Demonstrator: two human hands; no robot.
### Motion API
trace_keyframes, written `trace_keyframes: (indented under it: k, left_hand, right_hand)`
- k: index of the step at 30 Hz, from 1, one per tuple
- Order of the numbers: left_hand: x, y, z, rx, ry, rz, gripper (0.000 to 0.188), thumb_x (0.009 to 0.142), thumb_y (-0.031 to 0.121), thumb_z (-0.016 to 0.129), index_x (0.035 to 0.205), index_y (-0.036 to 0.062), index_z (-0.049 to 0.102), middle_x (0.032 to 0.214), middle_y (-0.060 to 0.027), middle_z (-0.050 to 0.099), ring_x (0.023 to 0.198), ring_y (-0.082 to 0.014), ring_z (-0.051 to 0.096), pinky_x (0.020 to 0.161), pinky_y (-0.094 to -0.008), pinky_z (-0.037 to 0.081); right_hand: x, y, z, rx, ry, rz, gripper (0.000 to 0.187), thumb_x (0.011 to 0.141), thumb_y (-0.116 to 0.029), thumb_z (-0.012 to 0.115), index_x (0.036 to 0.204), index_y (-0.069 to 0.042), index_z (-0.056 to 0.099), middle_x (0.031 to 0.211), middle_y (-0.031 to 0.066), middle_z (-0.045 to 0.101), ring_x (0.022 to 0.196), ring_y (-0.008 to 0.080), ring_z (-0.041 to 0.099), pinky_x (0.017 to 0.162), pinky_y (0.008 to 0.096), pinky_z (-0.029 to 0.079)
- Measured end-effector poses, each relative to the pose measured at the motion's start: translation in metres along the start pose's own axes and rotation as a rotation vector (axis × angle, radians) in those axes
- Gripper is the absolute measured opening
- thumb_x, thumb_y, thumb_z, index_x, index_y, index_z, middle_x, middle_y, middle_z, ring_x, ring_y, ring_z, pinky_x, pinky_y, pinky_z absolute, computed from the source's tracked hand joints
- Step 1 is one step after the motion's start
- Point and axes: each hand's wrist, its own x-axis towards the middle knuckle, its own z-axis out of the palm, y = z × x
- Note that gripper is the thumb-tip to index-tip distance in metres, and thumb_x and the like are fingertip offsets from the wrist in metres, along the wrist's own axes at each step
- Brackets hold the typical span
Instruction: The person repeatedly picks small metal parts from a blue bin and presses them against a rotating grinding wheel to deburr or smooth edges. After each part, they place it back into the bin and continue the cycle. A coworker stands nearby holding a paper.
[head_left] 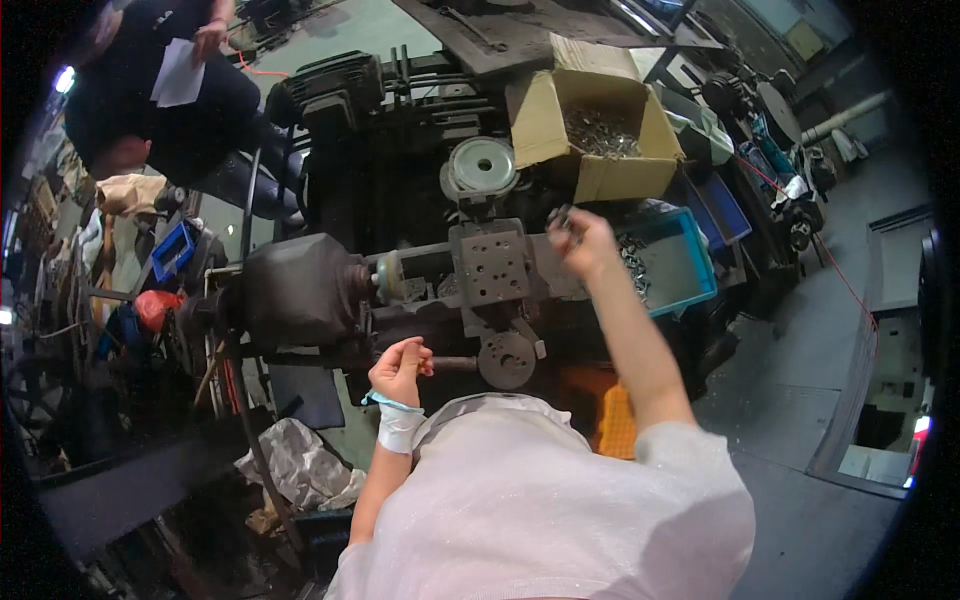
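Note:
My right hand (585, 245) reaches over the right end of the machine, its fingers closed on small dark metal parts (563, 220). Just beyond it stands a cardboard box (625, 180) heaped with small metal pieces (602, 132). A teal tray (690, 262) with shiny metal pieces (632, 262) along its left side lies to the right of that hand. My left hand (398, 370), with a white wrap at the wrist, is curled in front of the machine near a round dial plate (507, 360). Whatever its fingers hold, if anything, is hidden.
The machine has a dark headstock (303, 290), a chuck (388, 277), a drilled square plate (495, 265) and a round handwheel (483, 165). Another person (185, 110) holds paper at the far left. An orange crate (617, 422) sits low beside me.

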Motion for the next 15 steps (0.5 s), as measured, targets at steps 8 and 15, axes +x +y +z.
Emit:
trace_keyframes:
  k: [8,15]
  left_hand:
    - [-0.008,-0.016,0.013,-0.011,0.123,-0.079,0.022,0.083,0.018,0.054,0.086,-0.0031,0.058,0.066,-0.0065,0.058,0.051,-0.0103,0.051,0.046,-0.0215,0.042]
    - [-0.004,-0.030,0.025,0.017,0.231,-0.079,0.019,0.083,0.018,0.055,0.083,-0.0011,0.058,0.064,-0.0059,0.057,0.049,-0.0102,0.049,0.043,-0.0211,0.041]
  right_hand:
    - [0.099,-0.210,0.007,-0.951,0.305,-0.680,0.073,0.075,-0.046,0.055,0.130,-0.009,0.025,0.132,0.0189,0.027,0.114,0.0365,0.037,0.087,0.0529,0.033]
    - [0.083,-0.165,-0.150,-1.504,0.289,-0.692,0.035,0.071,-0.034,0.060,0.081,0.000,0.059,0.070,0.0145,0.060,0.061,0.0225,0.057,0.056,0.0349,0.045]
